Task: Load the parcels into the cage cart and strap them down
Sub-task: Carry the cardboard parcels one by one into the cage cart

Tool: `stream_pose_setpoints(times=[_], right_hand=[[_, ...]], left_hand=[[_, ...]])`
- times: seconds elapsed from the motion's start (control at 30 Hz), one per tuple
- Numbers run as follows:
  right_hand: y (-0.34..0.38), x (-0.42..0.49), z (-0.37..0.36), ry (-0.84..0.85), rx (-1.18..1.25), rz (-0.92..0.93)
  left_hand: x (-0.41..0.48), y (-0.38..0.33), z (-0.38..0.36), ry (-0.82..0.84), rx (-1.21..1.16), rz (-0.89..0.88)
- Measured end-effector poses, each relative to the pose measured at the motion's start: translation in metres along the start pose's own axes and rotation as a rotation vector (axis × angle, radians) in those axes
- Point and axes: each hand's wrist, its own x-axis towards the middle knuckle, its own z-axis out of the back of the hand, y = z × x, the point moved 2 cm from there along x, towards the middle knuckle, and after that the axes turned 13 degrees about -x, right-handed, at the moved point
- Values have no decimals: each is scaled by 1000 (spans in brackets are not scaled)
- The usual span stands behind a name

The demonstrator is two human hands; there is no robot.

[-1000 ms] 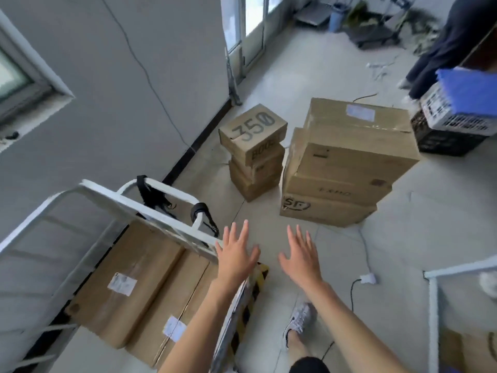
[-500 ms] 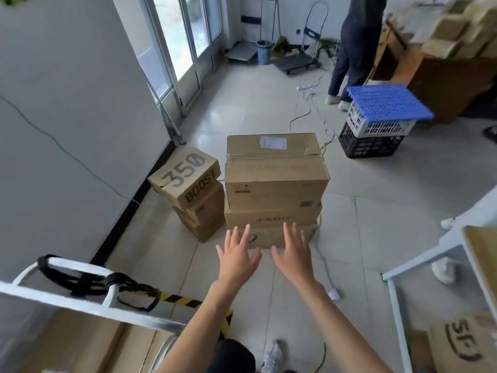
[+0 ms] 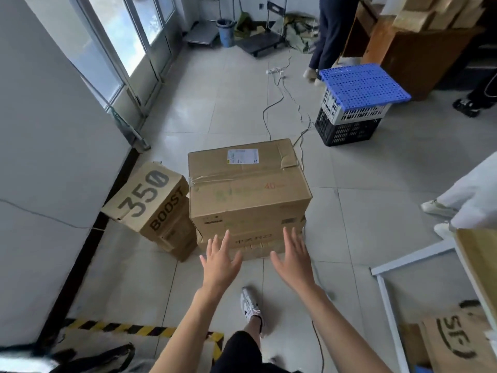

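A stack of brown cardboard parcels stands on the floor ahead; the top large box [image 3: 247,187] carries a white label. Left of it a tilted shoe box marked "350 BOOST" [image 3: 150,197] lies on smaller boxes. My left hand [image 3: 219,261] and my right hand [image 3: 293,258] reach forward with fingers spread, just short of the stack's front face, holding nothing. A black strap [image 3: 88,358] lies at the bottom left by the cage cart, whose frame is out of view.
A white frame [image 3: 387,292] with an "SF" box [image 3: 462,343] stands at right. Stacked crates with a blue lid [image 3: 355,109] sit behind. Cables [image 3: 274,103] trail over the tiles. People stand at the back and right. Yellow-black tape [image 3: 139,328] marks the floor.
I have turned from the cage cart and stepped toward the stack; the boxes loom larger. Both hands stay open and have spread a little further apart.
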Motion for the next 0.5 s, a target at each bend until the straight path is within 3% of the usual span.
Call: stream_pose_setpoints(times=[0.5], right_hand=[[-3, 189, 49, 101, -134, -100]], left_hand=[[195, 2, 52, -129, 39, 279]])
